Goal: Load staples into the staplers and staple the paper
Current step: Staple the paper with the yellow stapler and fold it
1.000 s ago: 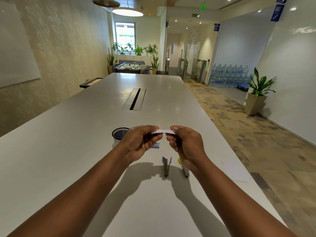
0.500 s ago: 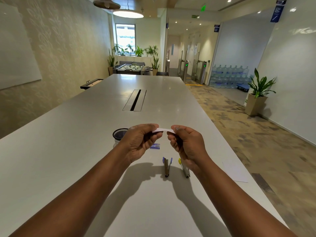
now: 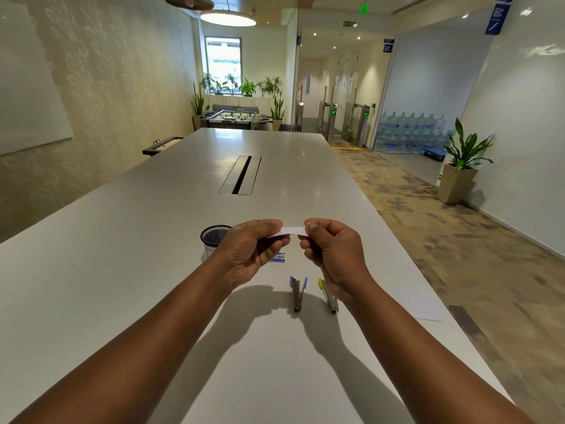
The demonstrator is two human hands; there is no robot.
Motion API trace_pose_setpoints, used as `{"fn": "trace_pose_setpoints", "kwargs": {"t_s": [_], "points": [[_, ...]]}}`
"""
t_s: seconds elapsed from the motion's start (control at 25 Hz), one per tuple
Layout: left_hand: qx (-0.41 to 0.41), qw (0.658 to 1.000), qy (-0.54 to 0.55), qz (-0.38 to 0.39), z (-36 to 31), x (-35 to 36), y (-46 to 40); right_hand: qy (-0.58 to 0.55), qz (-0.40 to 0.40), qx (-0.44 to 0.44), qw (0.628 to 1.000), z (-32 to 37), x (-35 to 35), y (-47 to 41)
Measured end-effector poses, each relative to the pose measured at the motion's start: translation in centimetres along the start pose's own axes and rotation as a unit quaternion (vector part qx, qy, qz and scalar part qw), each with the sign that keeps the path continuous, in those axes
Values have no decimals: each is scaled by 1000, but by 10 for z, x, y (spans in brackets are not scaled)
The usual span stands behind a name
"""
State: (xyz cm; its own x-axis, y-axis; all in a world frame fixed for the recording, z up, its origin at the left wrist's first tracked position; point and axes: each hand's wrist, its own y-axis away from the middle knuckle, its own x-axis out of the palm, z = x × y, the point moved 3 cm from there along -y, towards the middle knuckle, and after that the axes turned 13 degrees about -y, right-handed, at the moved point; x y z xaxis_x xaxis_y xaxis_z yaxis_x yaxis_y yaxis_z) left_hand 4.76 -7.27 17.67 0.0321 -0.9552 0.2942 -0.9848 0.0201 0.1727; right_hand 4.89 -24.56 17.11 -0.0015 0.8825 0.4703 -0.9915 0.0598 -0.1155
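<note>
A small white paper strip (image 3: pixel 293 231) is pinched at its ends by the left hand (image 3: pixel 250 251) and right hand (image 3: pixel 334 255), above two opened staplers (image 3: pixel 297 292) on a long white table (image 3: pixel 128 240); a mesh cup (image 3: pixel 212 238) stands left of the strip.

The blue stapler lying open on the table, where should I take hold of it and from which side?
Grip the small blue-tipped stapler across its long metal sides near the middle, coming down from above. It lies open on the white table, narrow and pointing toward you, with bare table on its left. The yellow-tipped stapler sits close on its right, so approaching from the left looks safer.
</note>
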Motion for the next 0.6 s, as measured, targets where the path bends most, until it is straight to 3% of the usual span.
{"fn": "trace_pose_setpoints", "kwargs": {"t_s": [0.6], "points": [[4,995,-104,-5,5,9,-4,93,-7,-48,995,-1,-2,0]]}}
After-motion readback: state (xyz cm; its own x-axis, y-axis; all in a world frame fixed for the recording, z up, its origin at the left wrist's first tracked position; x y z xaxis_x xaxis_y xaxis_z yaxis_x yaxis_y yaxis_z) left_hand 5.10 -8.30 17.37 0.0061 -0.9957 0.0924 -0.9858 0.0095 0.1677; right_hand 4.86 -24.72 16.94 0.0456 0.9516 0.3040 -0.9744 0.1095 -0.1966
